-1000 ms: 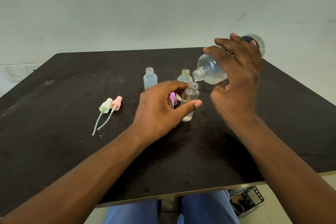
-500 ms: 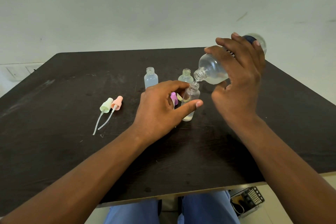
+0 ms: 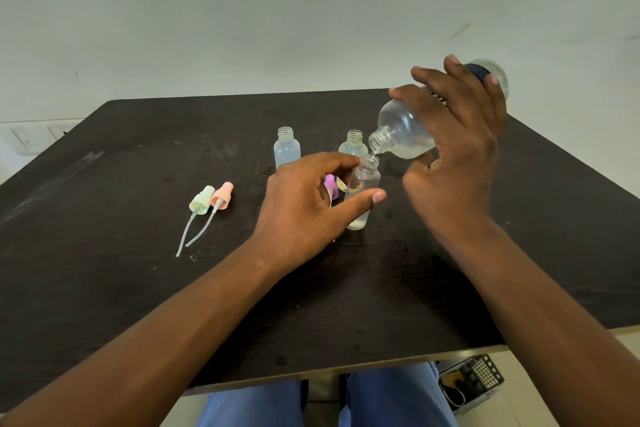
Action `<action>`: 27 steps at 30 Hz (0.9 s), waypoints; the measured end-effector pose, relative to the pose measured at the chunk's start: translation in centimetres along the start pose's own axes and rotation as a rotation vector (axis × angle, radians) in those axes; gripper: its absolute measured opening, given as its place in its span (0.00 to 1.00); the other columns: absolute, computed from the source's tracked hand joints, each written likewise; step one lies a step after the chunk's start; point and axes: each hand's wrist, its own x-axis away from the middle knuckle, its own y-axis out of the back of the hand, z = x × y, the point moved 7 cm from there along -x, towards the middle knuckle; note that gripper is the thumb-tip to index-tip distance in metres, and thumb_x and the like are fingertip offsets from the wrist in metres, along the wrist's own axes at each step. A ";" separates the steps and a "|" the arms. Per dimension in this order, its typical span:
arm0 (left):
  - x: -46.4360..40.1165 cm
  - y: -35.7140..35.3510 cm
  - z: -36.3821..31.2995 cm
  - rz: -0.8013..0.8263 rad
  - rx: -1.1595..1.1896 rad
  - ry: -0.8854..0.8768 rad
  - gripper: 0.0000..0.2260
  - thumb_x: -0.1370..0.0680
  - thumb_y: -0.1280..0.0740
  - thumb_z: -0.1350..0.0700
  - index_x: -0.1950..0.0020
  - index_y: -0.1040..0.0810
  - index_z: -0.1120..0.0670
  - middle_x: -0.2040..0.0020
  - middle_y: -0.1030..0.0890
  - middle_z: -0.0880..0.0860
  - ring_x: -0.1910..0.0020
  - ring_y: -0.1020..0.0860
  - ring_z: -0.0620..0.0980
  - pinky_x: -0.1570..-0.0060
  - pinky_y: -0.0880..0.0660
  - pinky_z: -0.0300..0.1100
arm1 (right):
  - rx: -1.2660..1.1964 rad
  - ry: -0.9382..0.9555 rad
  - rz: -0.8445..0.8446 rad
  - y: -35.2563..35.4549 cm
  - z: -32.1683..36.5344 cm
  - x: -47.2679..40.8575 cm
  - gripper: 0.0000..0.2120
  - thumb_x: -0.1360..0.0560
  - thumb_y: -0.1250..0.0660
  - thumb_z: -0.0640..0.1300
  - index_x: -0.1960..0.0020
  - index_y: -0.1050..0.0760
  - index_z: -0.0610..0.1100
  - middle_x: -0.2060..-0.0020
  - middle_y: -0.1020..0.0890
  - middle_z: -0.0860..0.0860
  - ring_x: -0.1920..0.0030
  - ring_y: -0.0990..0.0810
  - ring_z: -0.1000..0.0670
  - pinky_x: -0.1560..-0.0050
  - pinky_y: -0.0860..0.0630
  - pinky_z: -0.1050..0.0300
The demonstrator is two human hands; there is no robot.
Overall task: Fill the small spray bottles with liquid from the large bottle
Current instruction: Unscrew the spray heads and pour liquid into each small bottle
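While right hand (image 3: 453, 163) tilts large bottle (image 3: 403, 132), dark label unreadable

A dark table (image 3: 121, 288) carries three open small bottles, blue (image 3: 286, 149), yellow (image 3: 352, 148) and clear (image 3: 360, 215), a purple cap (image 3: 331, 185), and green (image 3: 202, 199) and pink (image 3: 222, 196) spray caps lying touching.

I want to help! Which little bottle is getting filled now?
The clear small bottle held by the left hand, under the large bottle; the other two stand untouched behind.
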 end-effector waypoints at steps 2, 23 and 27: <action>0.0 0.0 0.0 -0.003 -0.002 -0.002 0.18 0.26 0.23 0.41 0.41 0.14 0.48 0.60 0.19 0.36 0.66 0.24 0.30 0.60 0.32 0.26 | 0.007 0.000 0.003 0.0 0.0 0.0 0.35 0.39 0.35 0.24 0.36 0.17 0.45 0.32 0.18 0.48 0.22 0.28 0.42 0.20 0.39 0.33; 0.0 -0.1 0.4 -0.014 0.009 0.026 0.17 0.27 0.22 0.41 0.43 0.14 0.47 0.67 0.23 0.32 0.67 0.24 0.30 0.61 0.33 0.25 | 0.033 0.007 -0.011 0.1 0.1 0.0 0.35 0.39 0.33 0.24 0.36 0.16 0.46 0.32 0.18 0.49 0.22 0.28 0.42 0.20 0.39 0.33; -0.1 -0.1 0.4 -0.012 0.007 0.025 0.18 0.27 0.22 0.41 0.42 0.14 0.48 0.67 0.23 0.33 0.67 0.24 0.29 0.61 0.33 0.24 | 0.030 0.005 -0.011 0.0 0.2 0.1 0.35 0.39 0.33 0.24 0.36 0.16 0.46 0.32 0.18 0.49 0.22 0.28 0.41 0.20 0.40 0.34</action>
